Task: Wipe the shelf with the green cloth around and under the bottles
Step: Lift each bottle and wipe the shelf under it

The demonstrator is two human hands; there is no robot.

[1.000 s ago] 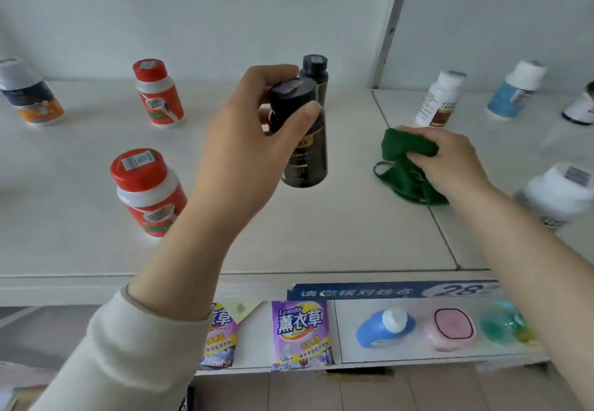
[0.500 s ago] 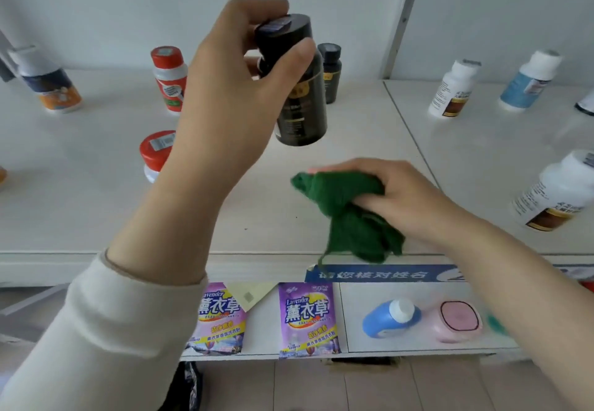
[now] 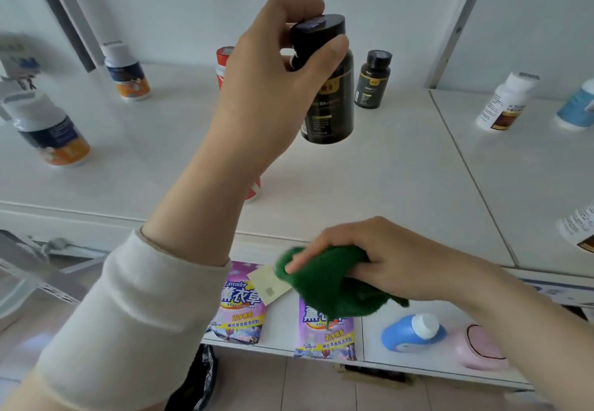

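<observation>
Left hand (image 3: 276, 89) is closed around the cap and neck of the black bottle (image 3: 331, 105), holding it upright in the air above the shelf (image 3: 369, 185), clear of the surface. Right hand (image 3: 385, 262) is clenched on the bunched green cloth (image 3: 328, 285), at the shelf's front edge, cloth hanging past the lip. Smaller black bottle (image 3: 373, 79) stands at the back of the shelf, just right of the lifted one. Red-capped bottle (image 3: 223, 63) mostly hidden behind the left hand.

Lower shelf: two purple packets (image 3: 239, 309), blue bottle (image 3: 413, 333), pink container (image 3: 480, 346)
Tag: pale card (image 3: 269, 285) hanging beside packets
</observation>
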